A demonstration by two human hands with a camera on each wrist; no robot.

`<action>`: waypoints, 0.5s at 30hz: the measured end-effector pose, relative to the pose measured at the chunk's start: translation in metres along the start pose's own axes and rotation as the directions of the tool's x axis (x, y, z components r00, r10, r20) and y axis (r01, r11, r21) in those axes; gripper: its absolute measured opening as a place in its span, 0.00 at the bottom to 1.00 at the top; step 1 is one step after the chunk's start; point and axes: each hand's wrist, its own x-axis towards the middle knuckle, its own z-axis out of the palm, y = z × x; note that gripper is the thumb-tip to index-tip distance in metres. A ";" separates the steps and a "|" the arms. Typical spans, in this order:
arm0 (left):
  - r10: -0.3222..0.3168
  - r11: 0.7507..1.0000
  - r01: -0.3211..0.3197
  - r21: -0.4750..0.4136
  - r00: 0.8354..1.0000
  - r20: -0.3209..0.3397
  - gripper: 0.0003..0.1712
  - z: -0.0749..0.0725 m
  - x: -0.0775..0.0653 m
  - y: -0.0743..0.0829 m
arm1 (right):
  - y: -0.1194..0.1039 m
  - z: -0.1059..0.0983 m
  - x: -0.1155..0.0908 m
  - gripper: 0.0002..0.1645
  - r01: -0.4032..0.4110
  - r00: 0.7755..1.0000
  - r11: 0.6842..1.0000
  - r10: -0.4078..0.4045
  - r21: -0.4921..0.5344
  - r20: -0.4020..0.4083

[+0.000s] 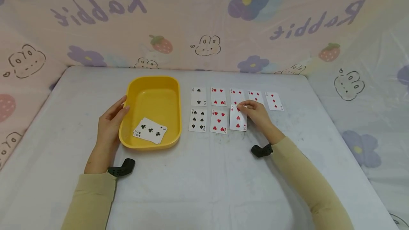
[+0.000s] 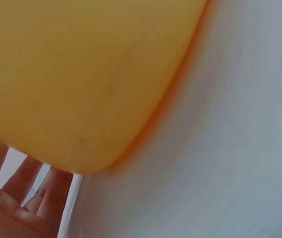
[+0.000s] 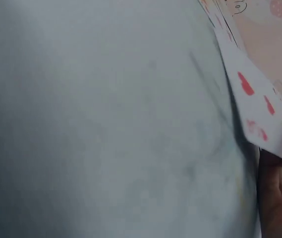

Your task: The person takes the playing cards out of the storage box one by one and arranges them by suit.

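My left hand (image 1: 109, 125) is at the left side of the yellow tray (image 1: 177, 116), thumb on the rim and fingers along the outer wall. Part of the hand is hidden behind the tray in the left wrist view. Inside the tray, a three of clubs (image 1: 151, 131) lies face up over at least one other card. My right hand (image 1: 258, 115) pinches the three of hearts (image 1: 238, 119) by its upper right corner; in the right wrist view this card is tilted. Left of it lie the five of hearts (image 1: 218, 121) and six of spades (image 1: 197, 120).
A row of face-up cards lies behind: two of clubs (image 1: 198, 97), four of hearts (image 1: 218, 96), four of diamonds (image 1: 237, 95), another diamond card (image 1: 256, 96) and three of diamonds (image 1: 274, 101). White cloth (image 1: 198, 180) covers the table; a patterned curtain (image 1: 179, 17) hangs behind.
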 end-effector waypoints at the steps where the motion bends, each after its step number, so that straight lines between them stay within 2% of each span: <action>1: -0.001 1.000 0.001 -0.010 1.000 0.000 0.28 0.000 0.000 0.000 | 0.000 -0.001 -0.001 0.23 0.001 1.000 1.000 0.000 -0.003 0.010; 5: -0.002 1.000 0.002 -0.001 1.000 -0.001 0.27 0.000 0.000 0.000 | 0.001 -0.007 -0.003 0.23 0.030 0.998 0.997 -0.027 -0.068 0.050; 10: 0.000 1.000 0.000 0.010 1.000 0.005 0.26 0.001 0.000 0.001 | 0.007 -0.011 -0.003 0.22 0.117 0.992 0.981 -0.107 -0.155 0.071; 15: -0.007 1.000 0.007 -0.011 1.000 0.005 0.27 0.001 -0.001 0.003 | 0.010 -0.012 -0.003 0.17 0.202 0.977 0.942 -0.177 -0.267 0.116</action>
